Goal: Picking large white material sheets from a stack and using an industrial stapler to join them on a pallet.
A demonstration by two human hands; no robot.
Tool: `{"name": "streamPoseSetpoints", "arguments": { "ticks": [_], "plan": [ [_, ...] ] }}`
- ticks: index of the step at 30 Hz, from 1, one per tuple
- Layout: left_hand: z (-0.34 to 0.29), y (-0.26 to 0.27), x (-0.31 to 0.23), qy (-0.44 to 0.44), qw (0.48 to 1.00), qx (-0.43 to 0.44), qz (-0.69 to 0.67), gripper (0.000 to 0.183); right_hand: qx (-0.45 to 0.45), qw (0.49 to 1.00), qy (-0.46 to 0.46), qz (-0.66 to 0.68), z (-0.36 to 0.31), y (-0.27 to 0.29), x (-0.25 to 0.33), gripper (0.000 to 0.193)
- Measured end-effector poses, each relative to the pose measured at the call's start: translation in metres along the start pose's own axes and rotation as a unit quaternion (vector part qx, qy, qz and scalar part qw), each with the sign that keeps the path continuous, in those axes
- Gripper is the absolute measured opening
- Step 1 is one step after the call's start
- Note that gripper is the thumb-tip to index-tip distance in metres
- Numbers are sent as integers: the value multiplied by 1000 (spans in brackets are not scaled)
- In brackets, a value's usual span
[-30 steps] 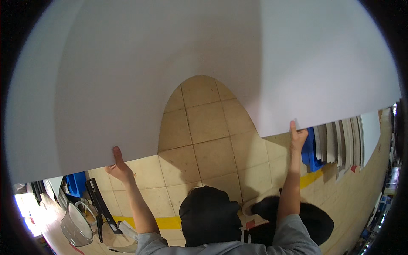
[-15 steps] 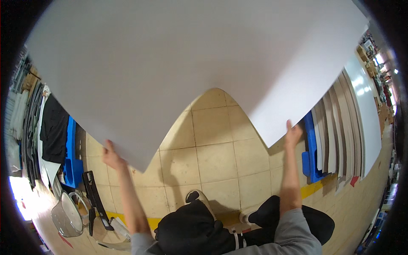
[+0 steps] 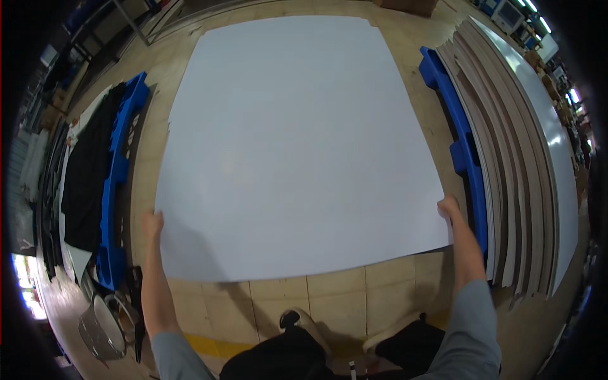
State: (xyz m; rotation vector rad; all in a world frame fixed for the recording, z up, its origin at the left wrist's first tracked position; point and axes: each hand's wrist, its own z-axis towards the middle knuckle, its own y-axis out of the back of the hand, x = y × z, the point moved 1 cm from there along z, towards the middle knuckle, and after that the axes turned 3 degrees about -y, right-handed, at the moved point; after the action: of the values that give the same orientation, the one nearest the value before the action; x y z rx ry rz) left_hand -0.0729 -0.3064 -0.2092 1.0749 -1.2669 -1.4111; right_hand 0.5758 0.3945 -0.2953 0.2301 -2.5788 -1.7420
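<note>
A blue pallet (image 3: 119,170) stands on the tiled floor (image 3: 335,294). Black cloth (image 3: 90,187) drapes beside the pallet's left edge. Well right of the pallet is a big stack of boards (image 3: 506,139). A yellow stripe (image 3: 212,347) runs past its near end.

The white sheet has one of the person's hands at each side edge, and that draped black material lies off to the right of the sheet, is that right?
Not quite: the head view shows the black material to the left of the white sheet. The left hand and right hand are indeed at its side edges.
</note>
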Motion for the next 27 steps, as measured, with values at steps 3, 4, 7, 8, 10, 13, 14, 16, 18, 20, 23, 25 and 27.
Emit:
{"name": "streamPoseSetpoints", "arguments": {
  "ticks": [3, 4, 7, 8, 10, 13, 14, 16, 18, 20, 23, 25, 27],
  "plan": [
    [30, -10, 142, 64, 989, 94, -95, 39, -4, 980, 87, 180, -10, -35, 24, 47],
    [17, -39, 131, 58, 990, 88, -93, 38, -33, 968, 147, 201, -22, -46, 1, 46],
    [6, -83, 119, 35, 993, 105, -45, 37, -72, 971, 26, 226, -31, -43, -9, 26],
    [11, -90, 121, 17, 996, 59, -60, 38, -106, 951, 23, 290, -28, -45, -10, 24],
    [16, -116, 112, -14, 996, 37, -86, 40, -115, 947, -12, 299, -20, -43, -29, 37],
    [14, -114, 136, 81, 992, 95, -24, 47, -106, 976, -27, 186, -39, -44, 10, 39],
    [17, -110, 148, 92, 988, 105, -71, 49, -92, 979, -23, 180, -41, -40, 19, 40],
    [16, -117, 147, 102, 980, 127, -116, 50, -86, 982, -36, 165, -43, -31, 20, 40],
    [20, -116, 145, 141, 977, 88, -135, 50, -75, 984, -45, 158, -44, -28, 20, 41],
    [7, -130, 116, 141, 983, 92, -77, 50, -67, 984, -62, 150, -42, -18, 11, 40],
    [0, -116, 105, 159, 984, 79, -33, 51, -92, 993, -50, 56, -49, -15, 28, 40],
    [-1, -113, 105, 178, 980, 74, -53, 52, -77, 994, -39, 70, -49, -14, 26, 41],
    [5, -117, 114, 133, 985, 101, -52, 54, -62, 994, -25, 88, -44, -15, 19, 42]
  ]
}}
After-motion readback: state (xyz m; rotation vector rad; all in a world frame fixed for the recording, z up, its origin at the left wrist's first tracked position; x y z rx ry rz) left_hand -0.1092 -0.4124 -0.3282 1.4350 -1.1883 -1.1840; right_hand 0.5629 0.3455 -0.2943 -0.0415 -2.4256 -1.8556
